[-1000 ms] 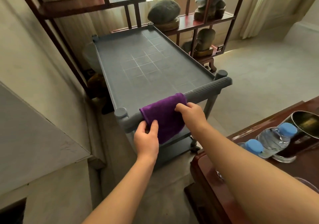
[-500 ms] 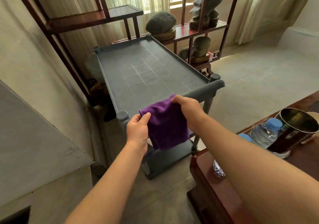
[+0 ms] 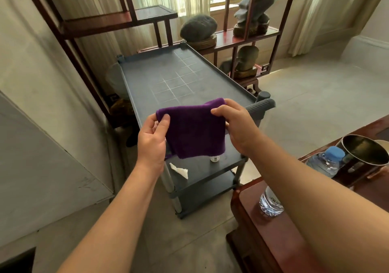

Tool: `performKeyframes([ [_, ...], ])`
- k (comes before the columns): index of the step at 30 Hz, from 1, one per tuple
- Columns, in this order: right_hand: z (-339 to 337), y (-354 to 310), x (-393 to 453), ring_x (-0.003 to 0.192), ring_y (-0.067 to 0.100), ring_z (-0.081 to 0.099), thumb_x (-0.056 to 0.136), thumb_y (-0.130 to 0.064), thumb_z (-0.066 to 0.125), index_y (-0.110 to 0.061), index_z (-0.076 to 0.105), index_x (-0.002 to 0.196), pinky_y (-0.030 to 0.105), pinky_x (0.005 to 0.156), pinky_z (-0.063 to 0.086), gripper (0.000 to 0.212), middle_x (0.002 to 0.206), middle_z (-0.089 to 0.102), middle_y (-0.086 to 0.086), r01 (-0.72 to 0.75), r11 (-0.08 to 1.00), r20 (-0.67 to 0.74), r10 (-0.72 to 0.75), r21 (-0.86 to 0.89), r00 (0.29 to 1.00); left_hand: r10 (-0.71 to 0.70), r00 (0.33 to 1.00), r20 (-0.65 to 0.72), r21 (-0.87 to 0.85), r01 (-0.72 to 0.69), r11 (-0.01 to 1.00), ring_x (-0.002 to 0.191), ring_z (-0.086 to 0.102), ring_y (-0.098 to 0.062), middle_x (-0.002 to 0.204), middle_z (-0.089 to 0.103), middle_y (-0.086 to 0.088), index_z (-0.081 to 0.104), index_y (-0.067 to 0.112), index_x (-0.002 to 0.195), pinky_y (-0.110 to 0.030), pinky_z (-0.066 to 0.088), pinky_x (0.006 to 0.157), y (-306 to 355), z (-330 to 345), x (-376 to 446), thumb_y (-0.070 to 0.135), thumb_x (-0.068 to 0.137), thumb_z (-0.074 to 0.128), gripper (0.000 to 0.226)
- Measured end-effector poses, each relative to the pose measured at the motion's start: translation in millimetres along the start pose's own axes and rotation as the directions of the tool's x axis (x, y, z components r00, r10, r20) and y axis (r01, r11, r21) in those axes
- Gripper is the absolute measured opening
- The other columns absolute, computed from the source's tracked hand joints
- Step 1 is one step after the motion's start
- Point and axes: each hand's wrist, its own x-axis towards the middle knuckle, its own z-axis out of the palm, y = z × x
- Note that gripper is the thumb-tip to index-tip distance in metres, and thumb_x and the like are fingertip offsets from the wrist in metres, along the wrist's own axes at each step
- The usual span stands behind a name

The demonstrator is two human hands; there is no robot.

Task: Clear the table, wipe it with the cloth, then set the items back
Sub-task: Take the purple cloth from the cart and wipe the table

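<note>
A purple cloth (image 3: 193,128) hangs in the air in front of the grey plastic cart (image 3: 168,77). My left hand (image 3: 152,137) pinches its upper left corner and my right hand (image 3: 235,124) pinches its upper right corner, so it hangs spread between them, above the cart's handle (image 3: 261,105). At the lower right is the dark red wooden table (image 3: 263,226). On it stand a water bottle (image 3: 325,161) with a blue cap, a second bottle (image 3: 270,204) partly hidden by my right arm, and a dark metal cup (image 3: 364,152).
The cart's top tray is bare; its middle shelf holds a crumpled white tissue (image 3: 180,170) and a small silver object (image 3: 214,158). A dark wooden display shelf (image 3: 242,39) with stones stands behind the cart. A pale wall runs along the left. Tiled floor lies to the right.
Both hands lifted the purple cloth off the cart's handle and raised it toward me; it now hangs free between them. The view tilted up slightly.
</note>
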Motion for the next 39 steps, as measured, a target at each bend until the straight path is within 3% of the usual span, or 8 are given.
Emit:
performKeyframes([
  [5,0,-17,-6,0.078,0.010,0.068,0.072,-0.006,0.062,-0.022,0.063,0.104,0.028,0.070,0.058,0.035,0.081,0.071,-0.009,0.061,0.996,0.097,-0.067,0.064,0.993,0.015,0.994,0.111,-0.053,-0.009,0.999,0.092,0.068,-0.010,0.097,0.071,0.009,0.063,0.026,0.109,-0.027,0.056,0.072,15,8,8,0.025,0.094,0.058,0.016],
  [9,-1,-19,-14,0.097,0.025,0.067,0.075,0.007,0.061,-0.019,0.057,0.125,0.043,0.082,0.058,0.056,0.104,0.070,0.002,0.038,0.989,0.150,-0.060,0.144,0.987,-0.019,0.971,0.240,-0.062,0.035,0.997,0.107,0.065,-0.025,0.118,0.065,-0.003,0.051,0.025,0.130,-0.039,0.056,0.080,22,13,5,0.016,0.083,0.069,0.052],
  [12,-1,-13,-25,0.101,0.029,0.066,0.075,0.011,0.059,-0.023,0.055,0.129,0.049,0.086,0.057,0.064,0.112,0.069,0.006,-0.016,0.984,0.177,-0.016,0.178,0.984,-0.070,0.938,0.338,-0.084,0.104,0.991,0.113,0.062,-0.030,0.129,0.060,-0.009,0.046,0.027,0.138,-0.041,0.056,0.082,22,16,-2,0.002,0.083,0.064,0.063],
  [20,-4,-11,-71,0.100,0.032,0.064,0.082,0.009,0.054,-0.022,0.050,0.132,0.048,0.084,0.055,0.059,0.118,0.063,0.014,-0.133,0.944,0.126,0.098,0.301,0.987,-0.189,0.914,0.360,-0.154,0.258,0.954,0.109,0.066,-0.027,0.127,0.063,-0.005,0.044,0.028,0.140,-0.038,0.057,0.077,25,28,-45,-0.005,0.085,0.054,0.065],
  [26,-46,-45,-127,0.094,0.030,0.067,0.077,0.002,0.064,-0.008,0.046,0.134,0.038,0.072,0.059,0.061,0.119,0.061,0.019,-0.082,0.894,0.000,0.091,0.441,0.996,-0.185,0.890,0.416,-0.243,0.304,0.921,0.110,0.065,-0.028,0.127,0.062,-0.003,0.047,0.032,0.136,-0.040,0.056,0.078,48,86,-88,0.001,0.081,0.057,0.063],
  [30,-98,-62,-189,0.091,0.030,0.070,0.074,-0.011,0.068,-0.004,0.057,0.125,0.041,0.085,0.057,0.053,0.102,0.071,0.015,-0.104,0.794,0.018,0.116,0.599,0.993,-0.103,0.790,0.604,-0.243,0.306,0.920,0.108,0.066,-0.021,0.116,0.069,0.009,0.052,0.038,0.127,-0.040,0.055,0.082,60,144,-125,-0.005,0.084,0.054,0.061],
  [33,-138,-70,-242,0.098,0.034,0.068,0.063,-0.015,0.075,-0.003,0.059,0.126,0.048,0.090,0.054,0.065,0.114,0.068,0.018,-0.045,0.786,-0.079,0.119,0.617,0.990,-0.096,0.691,0.717,-0.191,0.326,0.926,0.106,0.066,-0.019,0.113,0.069,0.012,0.050,0.039,0.130,-0.042,0.055,0.088,61,193,-163,-0.007,0.084,0.054,0.065],
  [39,-210,-66,-349,0.088,0.033,0.072,0.071,-0.010,0.057,0.001,0.059,0.120,0.044,0.073,0.060,0.051,0.102,0.073,0.020,0.021,0.793,-0.279,0.189,0.609,0.942,-0.194,0.516,0.834,-0.034,0.400,0.916,0.103,0.065,-0.020,0.116,0.067,0.004,0.047,0.039,0.134,-0.035,0.055,0.081,36,268,-245,-0.003,0.077,0.061,0.073],
])
